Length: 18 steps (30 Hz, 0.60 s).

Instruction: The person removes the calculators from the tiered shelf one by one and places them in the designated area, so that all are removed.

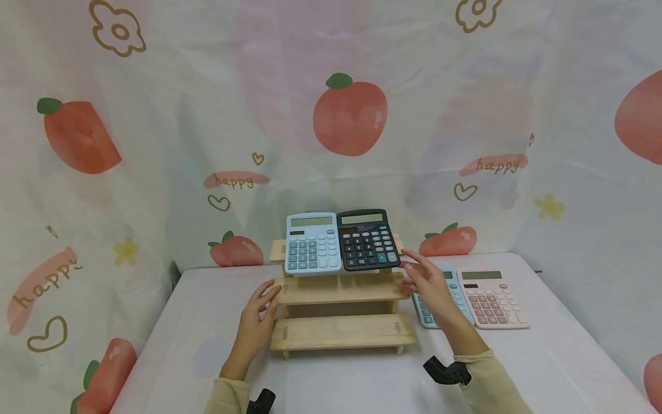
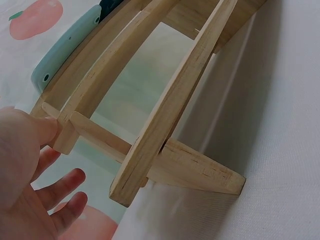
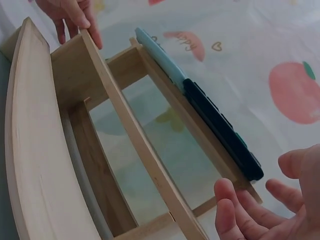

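Observation:
A three-tier wooden rack (image 1: 343, 332) stands on the table. On its top tier, a light blue calculator (image 1: 312, 244) and a black calculator (image 1: 366, 240) lean side by side. My left hand (image 1: 257, 323) grips the left end of the middle tier; in the left wrist view the thumb lies on the wood and the other fingers spread below. At the rack's right side, my right hand (image 1: 433, 290) has its fingers loosely bent near the black calculator's lower corner. In the right wrist view, no object is in its grasp; whether a fingertip touches the rack, I cannot tell.
Right of the rack, a blue calculator (image 1: 460, 296), partly hidden by my right hand, lies on the white table (image 1: 331, 385) next to a pink calculator (image 1: 495, 299). A fruit-patterned curtain (image 1: 289, 75) hangs behind and along both sides.

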Available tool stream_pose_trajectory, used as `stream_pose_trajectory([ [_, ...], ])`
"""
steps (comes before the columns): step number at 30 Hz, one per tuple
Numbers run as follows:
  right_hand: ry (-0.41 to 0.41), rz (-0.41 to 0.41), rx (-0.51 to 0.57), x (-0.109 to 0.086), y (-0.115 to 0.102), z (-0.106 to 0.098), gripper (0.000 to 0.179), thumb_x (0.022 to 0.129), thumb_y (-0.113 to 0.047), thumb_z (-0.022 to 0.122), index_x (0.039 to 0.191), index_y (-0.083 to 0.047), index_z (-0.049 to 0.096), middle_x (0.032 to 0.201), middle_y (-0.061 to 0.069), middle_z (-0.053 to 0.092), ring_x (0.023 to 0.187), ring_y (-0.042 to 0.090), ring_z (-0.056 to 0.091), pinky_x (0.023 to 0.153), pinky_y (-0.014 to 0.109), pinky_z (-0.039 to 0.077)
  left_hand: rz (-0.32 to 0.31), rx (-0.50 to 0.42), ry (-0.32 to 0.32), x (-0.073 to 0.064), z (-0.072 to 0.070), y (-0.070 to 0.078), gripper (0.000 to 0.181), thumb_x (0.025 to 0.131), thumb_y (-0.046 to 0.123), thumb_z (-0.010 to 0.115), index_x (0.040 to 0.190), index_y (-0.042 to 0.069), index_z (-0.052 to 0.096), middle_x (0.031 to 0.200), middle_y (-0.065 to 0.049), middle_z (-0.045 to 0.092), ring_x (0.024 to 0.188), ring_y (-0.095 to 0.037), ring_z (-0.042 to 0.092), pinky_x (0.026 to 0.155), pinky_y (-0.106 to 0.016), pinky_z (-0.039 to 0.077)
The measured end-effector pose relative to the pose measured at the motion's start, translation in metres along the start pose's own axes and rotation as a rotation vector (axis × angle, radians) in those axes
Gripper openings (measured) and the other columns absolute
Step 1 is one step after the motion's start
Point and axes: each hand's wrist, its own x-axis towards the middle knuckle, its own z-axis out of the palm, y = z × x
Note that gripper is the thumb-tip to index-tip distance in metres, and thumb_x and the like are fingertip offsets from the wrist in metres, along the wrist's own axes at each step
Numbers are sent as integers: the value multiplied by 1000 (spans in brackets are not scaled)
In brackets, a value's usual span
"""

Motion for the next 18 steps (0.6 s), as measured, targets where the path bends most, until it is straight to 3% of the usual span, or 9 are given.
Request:
stream_pose_trajectory([
  [9, 18, 17, 15, 9, -4, 10, 52, 108, -19, 46, 158, -13, 33, 126, 25, 65, 81, 7, 71, 75, 21, 56, -3, -5, 0, 0, 0, -1, 35, 103, 15, 57, 136, 3, 63, 151, -15, 52, 137, -38, 52, 93, -50, 53],
  [18, -43, 11, 44, 14, -6, 13, 58, 107, -13, 49, 160, -14, 26, 125, 20, 66, 83, 7, 70, 75, 23, 57, -13, -11, -7, 0, 0, -1, 36, 104, 16, 57, 136, 3, 63, 152, -15, 51, 138, -37, 51, 93, -49, 52],
])
